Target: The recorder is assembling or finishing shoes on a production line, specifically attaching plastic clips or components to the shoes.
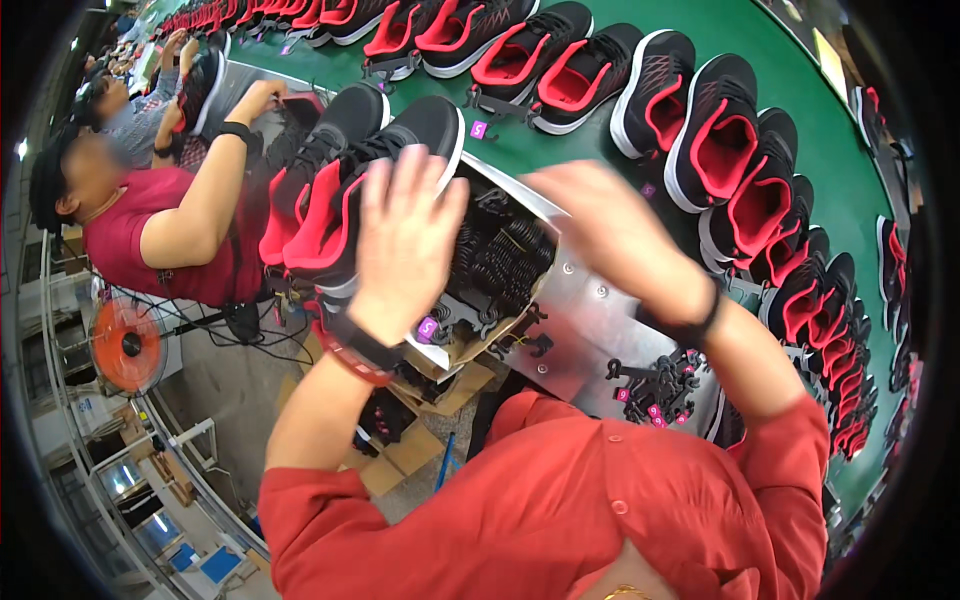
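My left hand point(408, 240) is open, fingers spread and pointing away, over the side of a pair of black sneakers point(330, 215) with red linings and white soles. Whether its palm touches the nearer shoe, I cannot tell. My right hand point(600, 225) is in the air over the metal work surface point(590, 320), by the edge of the green belt point(635, 180); motion smears its fingers. Between my hands stands an open box of black plastic shoe hangers point(495, 250). More loose hangers point(655, 385), some with pink tags, lie in a pile below my right forearm.
Rows of black and red sneakers point(720, 140) line the curved green belt, several in pairs on hangers. At the left sits a co-worker point(170, 225) in a dark red shirt, one arm stretched toward the line. An orange fan point(130, 345) and cardboard point(420, 450) are lower down.
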Demonstrator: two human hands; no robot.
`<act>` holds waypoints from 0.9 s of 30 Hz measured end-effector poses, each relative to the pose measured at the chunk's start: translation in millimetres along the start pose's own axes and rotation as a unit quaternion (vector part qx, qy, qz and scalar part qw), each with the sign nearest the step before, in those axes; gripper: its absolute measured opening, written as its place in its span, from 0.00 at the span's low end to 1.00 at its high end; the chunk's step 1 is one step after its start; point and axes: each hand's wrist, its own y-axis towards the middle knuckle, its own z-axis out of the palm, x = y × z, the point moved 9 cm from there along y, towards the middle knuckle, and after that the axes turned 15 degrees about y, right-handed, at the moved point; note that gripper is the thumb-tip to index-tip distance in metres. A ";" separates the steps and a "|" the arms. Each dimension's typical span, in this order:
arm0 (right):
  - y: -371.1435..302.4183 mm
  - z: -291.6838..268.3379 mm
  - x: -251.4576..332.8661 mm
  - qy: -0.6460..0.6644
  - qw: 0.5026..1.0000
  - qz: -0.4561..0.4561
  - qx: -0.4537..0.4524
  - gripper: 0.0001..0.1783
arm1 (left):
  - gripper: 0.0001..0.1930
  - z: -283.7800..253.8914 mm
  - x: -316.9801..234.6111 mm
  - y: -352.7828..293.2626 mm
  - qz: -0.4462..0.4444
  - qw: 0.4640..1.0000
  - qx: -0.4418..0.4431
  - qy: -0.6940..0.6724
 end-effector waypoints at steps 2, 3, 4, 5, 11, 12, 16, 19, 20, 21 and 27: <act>33.0 69.7 -18.1 -0.029 0.996 0.037 0.069 0.06 | 0.24 17.0 21.3 -18.7 -0.005 0.993 0.104 0.060; 43.1 101.4 -33.8 -0.054 0.984 0.073 0.150 0.12 | 0.26 19.2 23.9 -20.5 0.002 0.990 0.125 0.058; 58.0 113.0 -26.2 -0.111 0.985 0.047 0.122 0.07 | 0.26 22.6 26.6 -25.0 -0.008 0.989 0.141 0.040; 63.6 119.2 -27.9 -0.128 0.980 0.045 0.147 0.06 | 0.26 24.6 29.9 -25.7 -0.023 0.990 0.136 0.031; 52.0 129.9 -52.1 -0.129 0.969 0.025 0.211 0.15 | 0.24 30.7 38.5 -22.0 -0.100 0.986 0.127 -0.045; 50.9 135.3 -49.6 -0.145 0.963 0.006 0.229 0.17 | 0.24 29.2 43.5 -23.1 -0.125 0.984 0.114 -0.060; 46.4 151.9 -48.5 -0.163 0.970 -0.040 0.174 0.14 | 0.20 22.5 51.6 -15.4 -0.168 0.979 0.072 -0.093; 50.7 166.5 -57.5 -0.164 0.948 0.029 0.272 0.11 | 0.20 24.4 59.1 -17.5 -0.179 0.978 0.075 -0.080; 48.5 172.6 -56.7 -0.172 0.939 0.022 0.298 0.11 | 0.20 26.5 58.1 -17.4 -0.179 0.977 0.076 -0.086; 45.2 178.3 -56.4 -0.178 0.929 0.014 0.324 0.12 | 0.21 30.9 55.9 -18.1 -0.182 0.976 0.077 -0.095; 35.2 179.8 -43.1 -0.141 0.933 -0.131 0.304 0.10 | 0.22 36.1 50.7 -20.0 -0.152 0.983 0.069 -0.079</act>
